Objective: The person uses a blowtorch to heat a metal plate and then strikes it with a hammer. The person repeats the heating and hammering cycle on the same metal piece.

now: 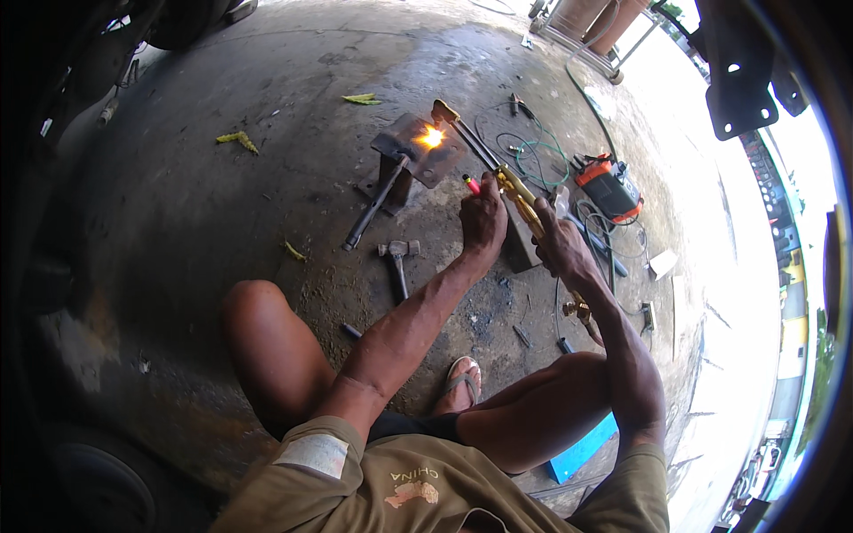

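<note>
My right hand (564,244) is wrapped round the handle of a brass cutting torch (477,145), its long tubes slanting up and left to an angled head. A bright orange glow (430,137) burns below that head, on a rusty metal plate (400,135) with holes. Closed beside the torch tubes, my left hand (484,218) has a small pink lighter-like thing (472,185) sticking out of it; whether it also grips the torch is hard to see. A dark metal rod or pipe (378,204) leans against the plate. Nearer me lies a hammer (399,265).
An orange-and-black machine (610,188) with cables stands on the right. Clamps (522,107) and a green cable (544,151) lie beyond the torch. Brown gas cylinders (613,22) stand on a trolley at the back right. Yellowed leaves (238,140) lie on the concrete floor (293,80).
</note>
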{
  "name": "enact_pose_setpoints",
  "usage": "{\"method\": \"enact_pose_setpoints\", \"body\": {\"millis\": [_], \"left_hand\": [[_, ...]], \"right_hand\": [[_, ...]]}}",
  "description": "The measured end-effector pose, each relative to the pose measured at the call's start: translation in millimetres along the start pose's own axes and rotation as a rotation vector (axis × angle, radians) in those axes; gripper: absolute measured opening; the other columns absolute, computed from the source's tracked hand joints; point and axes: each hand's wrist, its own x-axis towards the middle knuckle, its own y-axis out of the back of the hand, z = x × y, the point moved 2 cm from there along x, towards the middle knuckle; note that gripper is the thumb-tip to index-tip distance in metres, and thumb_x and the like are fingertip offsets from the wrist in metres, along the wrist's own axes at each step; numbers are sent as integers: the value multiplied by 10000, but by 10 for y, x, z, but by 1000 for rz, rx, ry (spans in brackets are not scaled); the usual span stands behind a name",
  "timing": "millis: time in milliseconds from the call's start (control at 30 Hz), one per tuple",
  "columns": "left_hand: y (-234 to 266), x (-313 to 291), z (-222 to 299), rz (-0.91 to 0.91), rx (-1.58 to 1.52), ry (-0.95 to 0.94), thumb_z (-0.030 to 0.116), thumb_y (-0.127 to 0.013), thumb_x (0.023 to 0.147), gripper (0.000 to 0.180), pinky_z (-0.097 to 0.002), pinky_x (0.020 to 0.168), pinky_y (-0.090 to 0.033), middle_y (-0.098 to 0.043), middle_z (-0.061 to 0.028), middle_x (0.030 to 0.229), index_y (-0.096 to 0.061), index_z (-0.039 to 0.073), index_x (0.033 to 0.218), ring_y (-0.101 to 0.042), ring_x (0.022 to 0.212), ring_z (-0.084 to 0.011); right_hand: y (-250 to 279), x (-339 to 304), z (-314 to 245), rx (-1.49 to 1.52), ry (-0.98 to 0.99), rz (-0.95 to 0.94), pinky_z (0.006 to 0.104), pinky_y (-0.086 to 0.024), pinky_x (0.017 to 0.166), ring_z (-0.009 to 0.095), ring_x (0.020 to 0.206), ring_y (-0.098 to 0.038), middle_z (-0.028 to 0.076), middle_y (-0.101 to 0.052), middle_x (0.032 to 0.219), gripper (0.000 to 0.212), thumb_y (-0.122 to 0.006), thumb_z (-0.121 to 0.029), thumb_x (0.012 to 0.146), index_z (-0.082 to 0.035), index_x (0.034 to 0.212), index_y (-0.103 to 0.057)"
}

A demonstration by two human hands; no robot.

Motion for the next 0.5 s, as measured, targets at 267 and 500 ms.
{"method": "enact_pose_setpoints", "body": {"millis": [267, 500], "left_hand": [[142, -333, 734, -172, -315, 362, 653, -346, 999, 684, -264, 387, -328, -438, 22, 513, -550, 55, 735, -420, 415, -76], [138, -794, 664, -327, -305, 328, 616, -417, 1000, 657, -271, 428, -367, -504, -1, 533, -619, 24, 800, -466, 422, -95]], "right_hand": [[110, -104, -51, 43, -28, 11, 295, -372, 447, 119, 476, -468, 27, -501, 595, 847, -326, -819, 896, -23, 741, -569], [176, -104, -45, 118, -42, 14, 284, -369, 442, 110, 467, -452, 18, -499, 605, 816, -319, -801, 912, -31, 858, -583]]}}
